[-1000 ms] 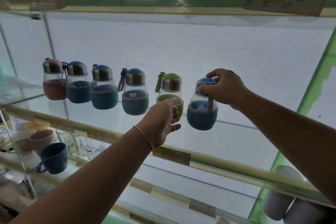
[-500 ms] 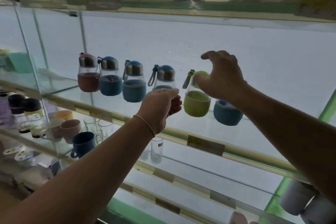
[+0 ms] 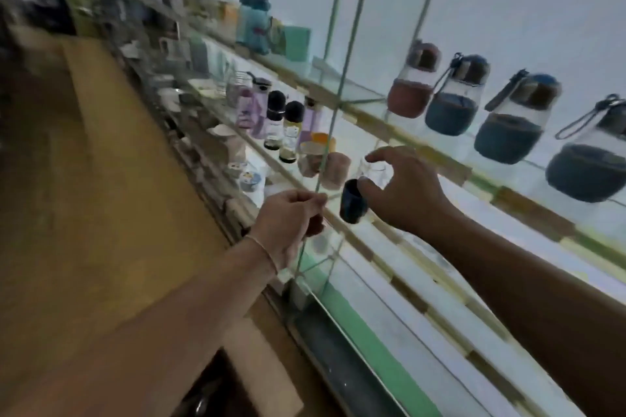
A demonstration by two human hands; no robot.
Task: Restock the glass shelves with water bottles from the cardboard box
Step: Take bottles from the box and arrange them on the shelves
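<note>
Cardboard box [image 3: 257, 379]: below and nearest left hand, low in view, flap open, contents too dark to tell.

Left hand [image 3: 288, 223]: fingers curled into loose fist, nothing visible inside; closer to box than right.

Right hand [image 3: 403, 193]: fingers spread, empty, in front of dark cup [image 3: 352, 201]; contact unclear through blur.

Water bottles [image 3: 508, 125]: up and right of both hands, upright in row on glass shelf [image 3: 528, 210].

Judgement: next reach downward, left hand leading.
</note>
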